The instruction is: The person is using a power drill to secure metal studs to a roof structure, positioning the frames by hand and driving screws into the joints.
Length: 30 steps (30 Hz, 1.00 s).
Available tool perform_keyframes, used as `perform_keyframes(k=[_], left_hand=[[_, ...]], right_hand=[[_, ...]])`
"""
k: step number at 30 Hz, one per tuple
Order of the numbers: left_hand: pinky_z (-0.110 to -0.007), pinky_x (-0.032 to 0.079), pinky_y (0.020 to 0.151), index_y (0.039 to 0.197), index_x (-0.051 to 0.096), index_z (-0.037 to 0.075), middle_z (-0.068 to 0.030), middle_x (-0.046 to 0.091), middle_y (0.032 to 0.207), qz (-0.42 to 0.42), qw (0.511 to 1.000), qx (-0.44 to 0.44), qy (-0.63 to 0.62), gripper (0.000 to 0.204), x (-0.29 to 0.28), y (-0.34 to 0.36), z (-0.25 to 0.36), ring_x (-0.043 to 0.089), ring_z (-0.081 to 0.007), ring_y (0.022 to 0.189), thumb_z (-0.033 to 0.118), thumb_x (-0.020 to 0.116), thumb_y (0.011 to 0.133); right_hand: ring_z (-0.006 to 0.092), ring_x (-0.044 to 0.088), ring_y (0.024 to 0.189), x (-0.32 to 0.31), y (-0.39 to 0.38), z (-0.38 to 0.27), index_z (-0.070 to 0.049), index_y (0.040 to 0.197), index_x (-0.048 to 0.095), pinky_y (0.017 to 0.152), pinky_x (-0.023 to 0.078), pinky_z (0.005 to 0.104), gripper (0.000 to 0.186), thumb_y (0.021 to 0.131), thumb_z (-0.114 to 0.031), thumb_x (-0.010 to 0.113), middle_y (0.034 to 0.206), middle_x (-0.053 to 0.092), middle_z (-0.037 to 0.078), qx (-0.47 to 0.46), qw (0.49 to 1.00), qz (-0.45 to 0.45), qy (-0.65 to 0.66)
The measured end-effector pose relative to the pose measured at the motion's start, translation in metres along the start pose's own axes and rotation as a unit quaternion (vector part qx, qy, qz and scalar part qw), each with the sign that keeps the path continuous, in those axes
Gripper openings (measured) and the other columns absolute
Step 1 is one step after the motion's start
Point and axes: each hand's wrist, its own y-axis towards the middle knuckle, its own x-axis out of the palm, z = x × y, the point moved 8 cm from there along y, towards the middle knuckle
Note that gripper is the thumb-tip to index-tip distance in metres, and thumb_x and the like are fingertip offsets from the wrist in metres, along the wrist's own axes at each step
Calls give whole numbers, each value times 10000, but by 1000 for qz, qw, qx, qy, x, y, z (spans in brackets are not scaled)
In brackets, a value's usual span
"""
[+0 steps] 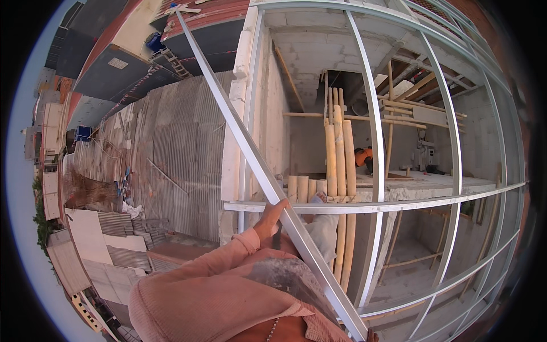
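A long silver metal bar (pixel 242 134) slants across my front, from the far left down to the lower edge. My left hand (pixel 270 220) is closed round it, just where it crosses a light metal rail (pixel 410 205) of the frame. Only a sliver of my right hand (pixel 372 336) shows at the lower edge, against the bar's near end; its fingers appear closed on that end, and the rest is out of the picture. My grey-trousered leg (pixel 323 232) is beyond the bar, its foot by several bamboo poles (pixel 340 154).
An open grid of metal members (pixel 373 114) spans the unfinished block-walled room below. There, an orange and black thing (pixel 363 157) lies near the poles. Left of the pale wall top (pixel 232 154) are lower corrugated roofs (pixel 188 131). A wooden ladder (pixel 175 64) stands farther off.
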Motion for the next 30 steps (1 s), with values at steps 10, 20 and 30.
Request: perform_keyframes(k=[10,20,30], left_hand=[[-472,547,806,1082,538,30,-108,559,969,17,998,-24,-58,328,4,-16,-29,601,-277,897,132,682,805],[-423,566,845,1142,584,31,-132,661,989,-5,998,-31,-48,306,-6,31,-102,668,-278,915,143,671,871],[-393,543,847,1201,568,7,-127,647,1036,22,998,-53,3,415,7,35,-109,648,-238,945,204,710,864]], right_hand=[[424,531,1300,-81,50,-30,-109,1544,423,1083,446,490,950,722,-311,854,1409,559,241,46,998,-34,-2],[422,568,1234,-165,154,-63,-112,1539,412,1002,487,497,920,741,-299,830,1352,571,231,14,996,-45,-76],[420,606,1169,-245,203,-157,-116,1533,401,921,528,504,890,760,-286,807,1296,583,221,-128,959,-70,-245]])
